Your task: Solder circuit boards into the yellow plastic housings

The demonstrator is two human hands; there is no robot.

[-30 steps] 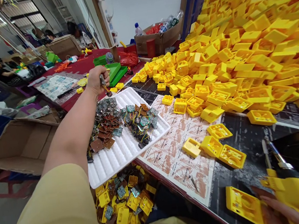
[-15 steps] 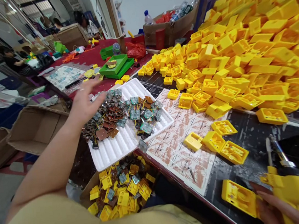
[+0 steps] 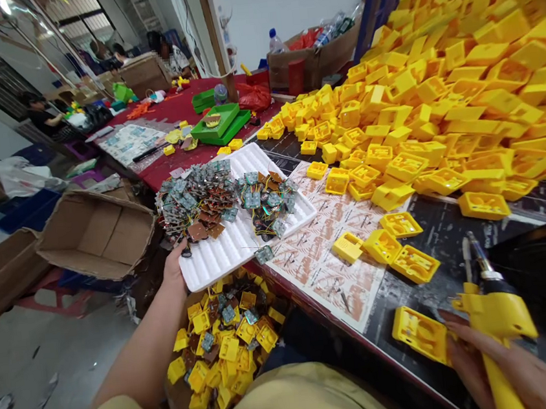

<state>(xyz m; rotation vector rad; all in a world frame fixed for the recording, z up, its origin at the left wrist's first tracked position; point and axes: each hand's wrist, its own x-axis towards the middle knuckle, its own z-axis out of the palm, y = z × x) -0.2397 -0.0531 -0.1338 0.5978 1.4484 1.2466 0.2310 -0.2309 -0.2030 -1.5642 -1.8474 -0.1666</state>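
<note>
My left hand (image 3: 174, 271) grips the near left edge of a white foam tray (image 3: 220, 257), its fingers partly hidden beneath. Wired circuit boards (image 3: 206, 195) are heaped on the tray's left half, with a smaller cluster (image 3: 267, 202) on the right. One loose circuit board (image 3: 264, 254) hangs at the tray's near edge. Low on the right, my right hand (image 3: 484, 355) is closed round a yellow soldering gun (image 3: 496, 312), metal tip pointing up and away. Its fingertips also touch a yellow plastic case (image 3: 419, 335), open side up, at the table edge.
A large pile of yellow cases (image 3: 466, 93) fills the right. Several more cases (image 3: 413, 263) lie near the printed sheet (image 3: 332, 283). Below the tray stands a box of yellow cases and boards (image 3: 229, 349). Open cardboard boxes (image 3: 100, 235) are left; green trays (image 3: 218, 124) stand behind.
My left hand has come down from above the circuit boards to the foam tray's near left edge. The tray's near left corner has shifted slightly. The right hand still holds the soldering gun.
</note>
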